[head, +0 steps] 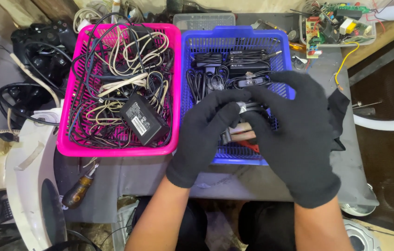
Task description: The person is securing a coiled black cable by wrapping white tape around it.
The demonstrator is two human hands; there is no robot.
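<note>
Both my hands wear black gloves and meet over the blue basket (234, 37). My left hand (205, 135) and my right hand (299, 135) pinch a small black bundled cable (248, 107) between their fingertips, with a grey band around it. Under the hands, inside the blue basket, lie neatly coiled black cables (234, 65) at the far end and a tool with reddish handles (241, 135), partly hidden. To the left stands a pink basket (69, 135) full of tangled black and white cables with a black power adapter (143, 119) on top.
A screwdriver with a brown handle (80, 188) lies below the pink basket. Black game controllers (43, 42) sit at the far left. A clear tray of circuit boards (336, 23) is at the back right. White plastic casing (29, 176) borders the left edge of the grey table (345, 153).
</note>
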